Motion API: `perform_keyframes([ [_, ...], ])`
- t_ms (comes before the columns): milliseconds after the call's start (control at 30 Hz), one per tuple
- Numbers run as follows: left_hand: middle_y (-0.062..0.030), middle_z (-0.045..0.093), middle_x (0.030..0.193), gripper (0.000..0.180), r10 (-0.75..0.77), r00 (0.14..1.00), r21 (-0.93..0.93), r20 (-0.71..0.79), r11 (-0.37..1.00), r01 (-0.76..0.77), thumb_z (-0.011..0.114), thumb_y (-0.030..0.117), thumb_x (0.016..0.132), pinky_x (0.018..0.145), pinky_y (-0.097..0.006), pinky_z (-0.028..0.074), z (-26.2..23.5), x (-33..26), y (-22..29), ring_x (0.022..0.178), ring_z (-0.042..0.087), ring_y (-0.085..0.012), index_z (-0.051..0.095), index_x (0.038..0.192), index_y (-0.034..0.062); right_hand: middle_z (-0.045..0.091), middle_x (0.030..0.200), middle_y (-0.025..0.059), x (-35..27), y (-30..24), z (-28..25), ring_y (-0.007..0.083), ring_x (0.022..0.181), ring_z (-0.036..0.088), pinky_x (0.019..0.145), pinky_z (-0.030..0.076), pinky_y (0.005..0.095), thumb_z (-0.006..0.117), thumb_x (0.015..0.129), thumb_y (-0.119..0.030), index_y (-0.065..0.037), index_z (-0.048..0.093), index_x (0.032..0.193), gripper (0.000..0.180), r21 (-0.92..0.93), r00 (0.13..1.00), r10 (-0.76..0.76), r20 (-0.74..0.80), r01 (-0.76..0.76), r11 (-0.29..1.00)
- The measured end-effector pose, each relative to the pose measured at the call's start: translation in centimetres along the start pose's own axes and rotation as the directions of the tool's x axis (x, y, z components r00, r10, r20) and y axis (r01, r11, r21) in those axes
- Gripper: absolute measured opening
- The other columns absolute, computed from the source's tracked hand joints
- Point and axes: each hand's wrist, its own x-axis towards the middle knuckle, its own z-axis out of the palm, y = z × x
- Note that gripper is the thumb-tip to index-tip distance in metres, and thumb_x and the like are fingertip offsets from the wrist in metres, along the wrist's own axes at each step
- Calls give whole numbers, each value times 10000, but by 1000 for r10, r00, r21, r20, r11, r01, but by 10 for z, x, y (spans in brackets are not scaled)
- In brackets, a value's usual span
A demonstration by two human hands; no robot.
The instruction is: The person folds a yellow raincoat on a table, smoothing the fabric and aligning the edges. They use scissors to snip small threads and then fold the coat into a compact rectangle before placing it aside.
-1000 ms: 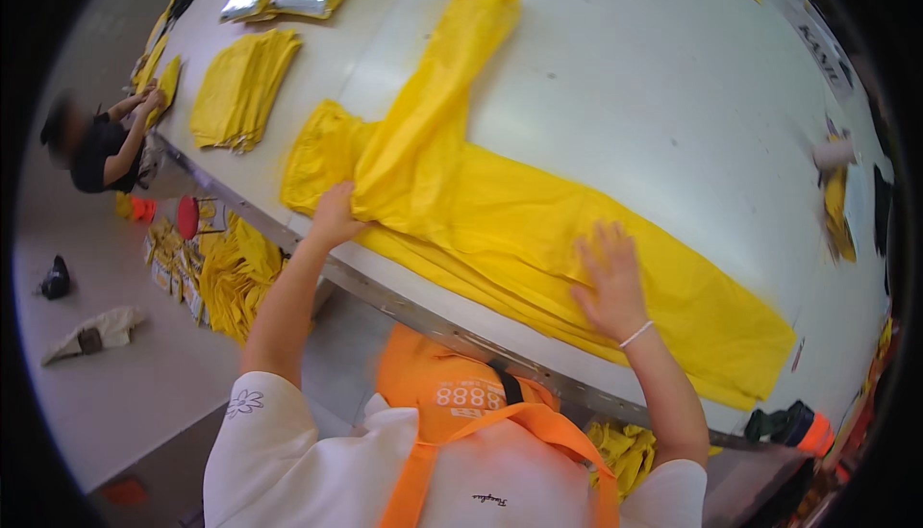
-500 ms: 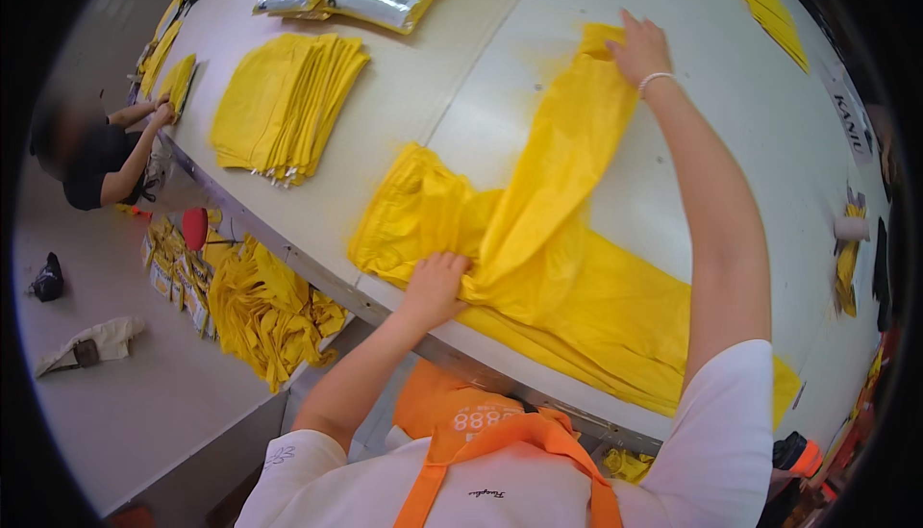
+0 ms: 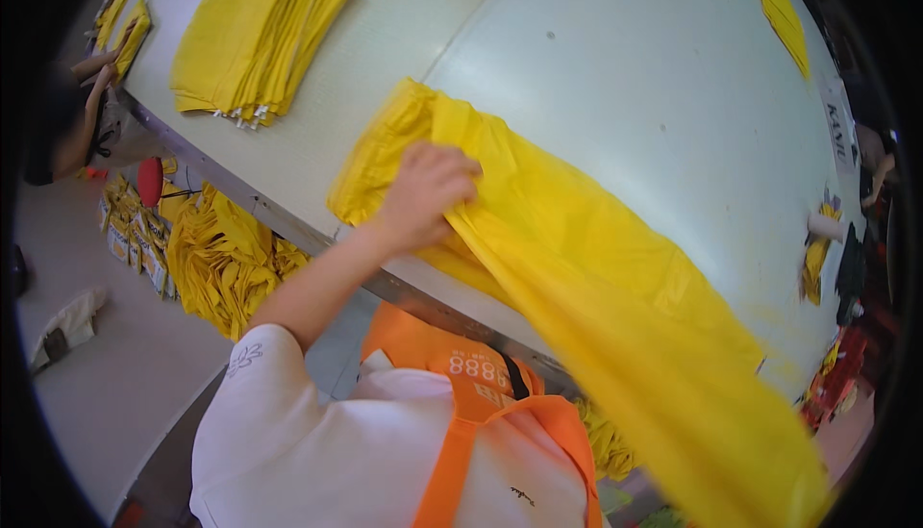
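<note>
A pair of thin yellow trousers (image 3: 577,230) lies lengthwise along the table's near edge, with its gathered elastic waistband (image 3: 380,148) at the left. My left hand (image 3: 428,196) is closed on the fabric a little right of the waistband, its fingers bent over a fold. From there the upper trouser leg (image 3: 663,374) stretches taut towards the lower right. It passes over the table edge, in front of my body, and is blurred by motion. My right hand and forearm do not show; the far end of that leg runs to the picture's dark rim.
A stack of folded yellow garments (image 3: 255,37) sits at the table's far left. Beneath the left edge lies a heap of yellow garments (image 3: 221,259) beside packaged ones (image 3: 139,239). A person (image 3: 72,114) handles yellow cloth at the far left. A yellow folded piece (image 3: 777,13) lies far right.
The upper trouser leg has swung from the far side of the table down to the lower right. My right hand has left the view. My left hand has stayed near the waistband.
</note>
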Motion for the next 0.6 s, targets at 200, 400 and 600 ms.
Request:
perform_keyframes([
  [200, -101, 626, 956, 345, -162, 958, 13, -238, 985, 170, 692, 145, 661, 829, -376, 404, 29, 14, -96, 942, 556, -299, 584, 983, 89, 609, 1065, 112, -120, -14, -75, 203, 1000, 574, 865, 458, 325, 470, 941, -270, -28, 578, 1128, 325, -42, 952, 262, -156, -272, 961],
  [400, -108, 645, 910, 185, -327, 902, -271, -282, 929, 252, 619, 32, 689, 950, -352, 390, 27, 52, -59, 940, 574, -290, 641, 873, 47, 612, 1019, 95, -135, -11, -106, 198, 950, 586, 849, 469, 341, 453, 947, -277, -27, 583, 1093, 317, 31, 929, 308, -207, -309, 951],
  [600, -68, 650, 741, 121, -205, 978, -44, 44, 977, 207, 558, -39, 694, 976, -348, 379, 25, 29, -85, 862, 592, -298, 630, 742, 45, 615, 973, 78, -94, 99, 5, 194, 901, 598, 833, 480, 358, 435, 954, -283, -26, 588, 1057, 316, 359, 926, 378, -21, -345, 867],
])
